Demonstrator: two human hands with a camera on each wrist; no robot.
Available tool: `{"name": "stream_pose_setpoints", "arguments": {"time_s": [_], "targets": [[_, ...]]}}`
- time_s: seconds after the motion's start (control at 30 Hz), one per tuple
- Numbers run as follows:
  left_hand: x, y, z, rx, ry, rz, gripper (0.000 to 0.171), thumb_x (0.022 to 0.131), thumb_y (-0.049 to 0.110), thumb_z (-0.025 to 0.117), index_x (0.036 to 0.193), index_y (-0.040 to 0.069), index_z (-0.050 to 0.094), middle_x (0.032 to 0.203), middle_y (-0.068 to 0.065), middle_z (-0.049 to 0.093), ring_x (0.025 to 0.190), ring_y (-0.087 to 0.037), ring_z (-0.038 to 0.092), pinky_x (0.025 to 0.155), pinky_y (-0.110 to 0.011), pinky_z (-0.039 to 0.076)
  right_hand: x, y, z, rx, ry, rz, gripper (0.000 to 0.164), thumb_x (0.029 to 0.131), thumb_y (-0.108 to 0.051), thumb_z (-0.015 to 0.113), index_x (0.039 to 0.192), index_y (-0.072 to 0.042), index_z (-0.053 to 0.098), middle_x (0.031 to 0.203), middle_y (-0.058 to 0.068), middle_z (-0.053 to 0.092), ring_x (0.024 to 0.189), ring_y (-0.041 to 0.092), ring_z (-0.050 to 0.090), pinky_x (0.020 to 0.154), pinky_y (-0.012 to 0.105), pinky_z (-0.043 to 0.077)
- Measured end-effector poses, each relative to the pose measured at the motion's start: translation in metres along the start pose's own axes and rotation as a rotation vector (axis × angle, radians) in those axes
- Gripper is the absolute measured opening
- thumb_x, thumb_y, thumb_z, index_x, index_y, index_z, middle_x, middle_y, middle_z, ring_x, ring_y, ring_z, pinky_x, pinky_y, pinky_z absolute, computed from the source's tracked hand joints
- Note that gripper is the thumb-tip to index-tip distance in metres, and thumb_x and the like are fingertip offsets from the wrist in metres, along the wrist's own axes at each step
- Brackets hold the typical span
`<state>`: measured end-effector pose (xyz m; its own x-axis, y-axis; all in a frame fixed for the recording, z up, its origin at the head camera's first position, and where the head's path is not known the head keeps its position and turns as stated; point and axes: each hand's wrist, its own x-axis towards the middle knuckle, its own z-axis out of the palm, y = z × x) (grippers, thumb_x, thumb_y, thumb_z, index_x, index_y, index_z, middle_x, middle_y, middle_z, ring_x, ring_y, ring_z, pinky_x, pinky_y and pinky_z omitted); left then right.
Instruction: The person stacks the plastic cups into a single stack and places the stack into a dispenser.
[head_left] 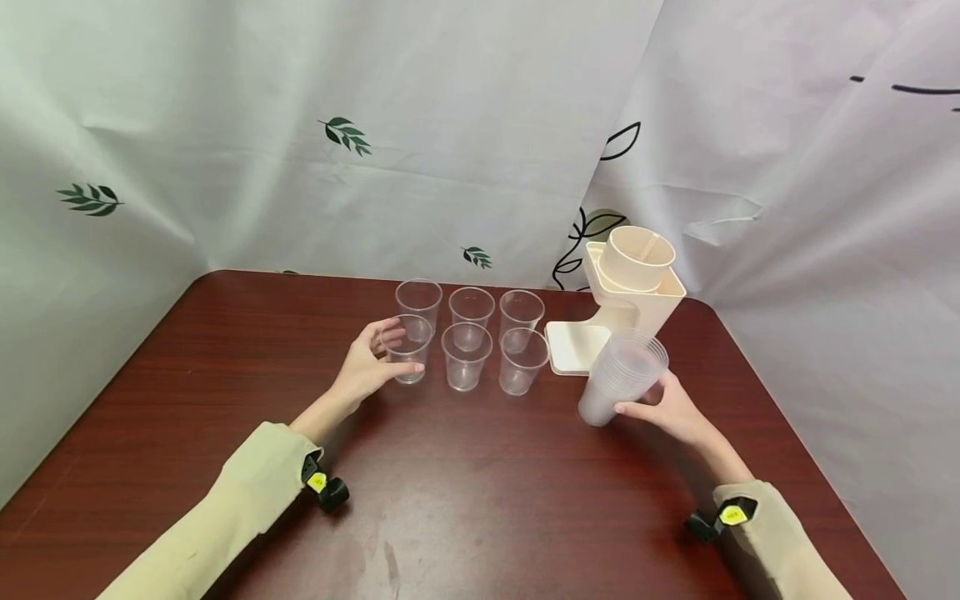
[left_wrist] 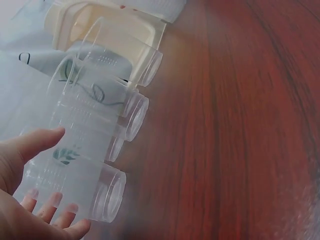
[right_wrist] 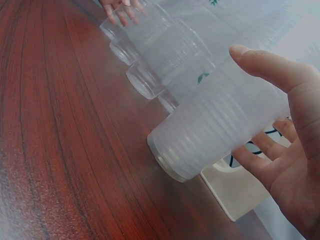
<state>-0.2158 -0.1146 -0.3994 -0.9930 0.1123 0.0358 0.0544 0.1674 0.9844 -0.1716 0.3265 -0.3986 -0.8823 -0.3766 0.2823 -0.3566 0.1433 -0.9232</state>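
Observation:
Six clear plastic cups stand upright in two rows of three on the table. My left hand (head_left: 367,362) is spread around the front-left cup (head_left: 408,350), thumb in front and fingers behind. In the left wrist view a gap shows between the thumb (left_wrist: 42,142) and that cup (left_wrist: 107,192). At the right, my right hand (head_left: 667,408) holds a tall stack of nested clear cups (head_left: 618,379), which leans to the right in the head view. Its thumb (right_wrist: 265,65) lies along one side of the stack, with fingers (right_wrist: 255,155) on the other.
Behind the stack stands a cream-coloured stand (head_left: 648,308) with a round top opening and a flat base plate (head_left: 577,346). The front-right cup (head_left: 522,362) is close beside that plate. Pale patterned cloth (head_left: 465,150) hangs behind the dark red wooden table (head_left: 480,492).

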Motion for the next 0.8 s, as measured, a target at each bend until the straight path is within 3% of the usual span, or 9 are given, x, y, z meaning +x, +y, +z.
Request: {"name": "stream_pose_setpoints", "arguments": {"time_s": [0.33, 0.67, 0.8], "targets": [[-0.0004, -0.0012, 0.0020, -0.008, 0.024, -0.009, 0.078, 0.073, -0.006, 0.076, 0.139, -0.004, 0.034, 0.137, -0.029, 0.050, 0.125, -0.037, 0.048, 0.107, -0.042, 0.038, 0.0008, 0.0005, -0.0012, -0.002, -0.012, -0.010, 0.068, 0.075, 0.019, 0.066, 0.132, -0.013, 0.047, 0.119, -0.010, 0.061, 0.104, 0.002, 0.062, 0.083, 0.017, 0.053], [-0.0036, -0.0022, 0.0010, -0.010, 0.037, -0.009, 0.077, 0.073, -0.006, 0.075, 0.137, -0.006, 0.034, 0.137, -0.028, 0.051, 0.128, -0.039, 0.047, 0.111, -0.049, 0.035, 0.0006, 0.0000, -0.0008, 0.003, -0.012, -0.011, 0.068, 0.075, 0.019, 0.066, 0.132, -0.012, 0.047, 0.119, -0.010, 0.062, 0.105, 0.003, 0.062, 0.084, 0.017, 0.053], [-0.0056, -0.0011, 0.0008, 0.004, 0.043, -0.001, 0.076, 0.074, -0.004, 0.076, 0.138, -0.005, 0.035, 0.136, -0.028, 0.051, 0.126, -0.038, 0.050, 0.108, -0.041, 0.040, 0.0003, -0.0005, -0.0006, 0.006, -0.010, -0.010, 0.068, 0.075, 0.019, 0.066, 0.132, -0.012, 0.046, 0.120, -0.009, 0.061, 0.105, 0.003, 0.062, 0.084, 0.017, 0.053]]}}
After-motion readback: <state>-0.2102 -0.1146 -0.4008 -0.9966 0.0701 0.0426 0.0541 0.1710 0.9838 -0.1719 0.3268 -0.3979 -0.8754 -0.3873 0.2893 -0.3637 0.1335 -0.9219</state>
